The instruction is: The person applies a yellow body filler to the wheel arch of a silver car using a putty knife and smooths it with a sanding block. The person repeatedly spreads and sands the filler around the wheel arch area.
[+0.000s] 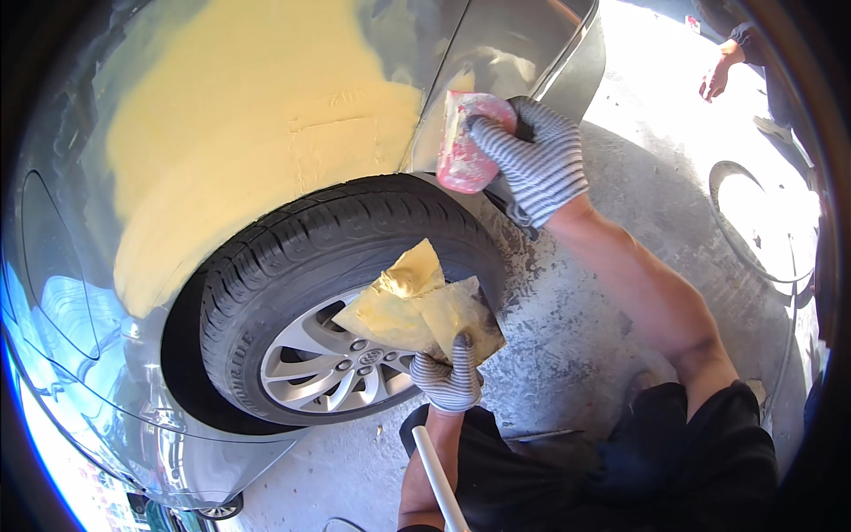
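Observation:
My right hand (541,160), in a grey-and-white striped glove, grips a flat pink-red putty spreader (463,151) smeared with pale filler. It is up beside the car panel's edge, above the wheel arch. Lower down, my left hand (450,379), gloved alike, is closed on the lower edge of a putty-covered sheet (381,319) in front of the wheel. A lump of yellow filler sits on it; whether it is one sheet or two overlapping pieces I cannot tell. Yellow filler (239,106) coats the grey car panel (66,151) over the arch, with faint ridges near its lower right.
Below the coated panel is the black tyre (266,253) with its silver alloy wheel (306,363). A white tube-like thing (441,479) crosses by my left forearm. At the upper right, another person's hand (720,73) shows over the sunlit concrete floor (638,195). A hose (753,262) curves there.

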Tool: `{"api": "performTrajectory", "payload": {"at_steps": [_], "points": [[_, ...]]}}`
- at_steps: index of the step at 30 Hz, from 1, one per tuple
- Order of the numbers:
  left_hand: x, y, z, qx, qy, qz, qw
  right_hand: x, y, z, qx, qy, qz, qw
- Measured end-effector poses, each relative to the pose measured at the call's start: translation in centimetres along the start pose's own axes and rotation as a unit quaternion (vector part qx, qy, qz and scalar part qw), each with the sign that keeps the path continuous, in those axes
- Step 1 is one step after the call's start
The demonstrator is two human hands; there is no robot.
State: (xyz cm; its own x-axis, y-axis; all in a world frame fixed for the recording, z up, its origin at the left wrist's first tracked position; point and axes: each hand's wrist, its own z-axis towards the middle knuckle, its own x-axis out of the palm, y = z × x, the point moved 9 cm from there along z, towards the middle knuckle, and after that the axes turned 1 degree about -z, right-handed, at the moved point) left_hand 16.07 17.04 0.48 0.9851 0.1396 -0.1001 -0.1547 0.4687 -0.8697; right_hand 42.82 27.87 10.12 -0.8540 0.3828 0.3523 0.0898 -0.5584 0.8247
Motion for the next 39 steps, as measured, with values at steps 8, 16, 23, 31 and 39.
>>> {"api": "performTrajectory", "payload": {"at_steps": [8,16,23,31,39], "points": [[0.8,2.1,-0.2,-0.249,0.124,-0.157,0.948,0.2,-2.5,-1.2,0.125,0.175,0.184,0.959],[3.4,2.9,-2.1,-0.267,0.296,-0.18,0.899,3.6,-6.3,-7.3,0.355,0.319,0.327,0.816],[3.9,2.9,-3.6,-0.356,0.32,-0.244,0.843,3.1,-6.5,-7.0,0.114,0.39,0.015,0.914],[3.7,2.3,-3.2,-0.315,0.306,-0.244,0.865,2.3,-4.4,-7.4,0.107,0.434,-0.071,0.892],[2.9,2.7,-2.6,-0.36,0.229,-0.306,0.851,1.0,-4.4,-9.6,0.086,0.502,-0.113,0.853]]}}
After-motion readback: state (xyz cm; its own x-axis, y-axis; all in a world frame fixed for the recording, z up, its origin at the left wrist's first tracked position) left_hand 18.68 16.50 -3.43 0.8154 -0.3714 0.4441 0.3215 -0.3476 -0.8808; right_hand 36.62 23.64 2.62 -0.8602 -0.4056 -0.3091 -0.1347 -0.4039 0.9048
